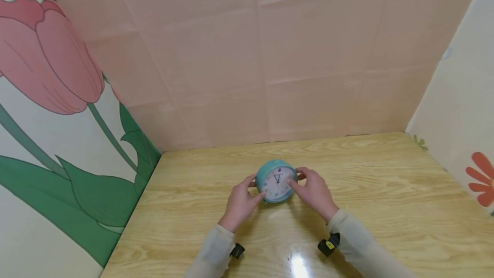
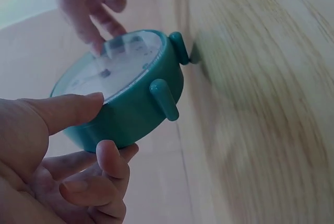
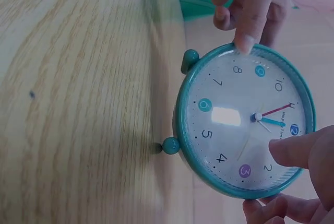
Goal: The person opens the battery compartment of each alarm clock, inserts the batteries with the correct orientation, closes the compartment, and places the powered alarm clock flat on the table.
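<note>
A round teal alarm clock [image 1: 272, 190] with a pale numbered face is held between both hands over the table, its face tilted up toward me. My left hand [image 1: 238, 206] grips its left side, thumb on the front rim and fingers around the back edge. On the opposite side, my right hand [image 1: 315, 194] holds it with the thumb pressed on the face and fingers behind the rim. Two stubby teal feet [image 2: 164, 99] show in the left wrist view, at or just above the wood; whether both touch is hard to tell. The clock's back is hidden.
The wooden table [image 1: 185, 196] extends around the clock on all sides. Behind it rises a wall covered in creased pinkish sheeting [image 1: 216, 76]. Side walls carry a painted tulip [image 1: 58, 59] on the left and a red flower [image 1: 480, 179] on the right.
</note>
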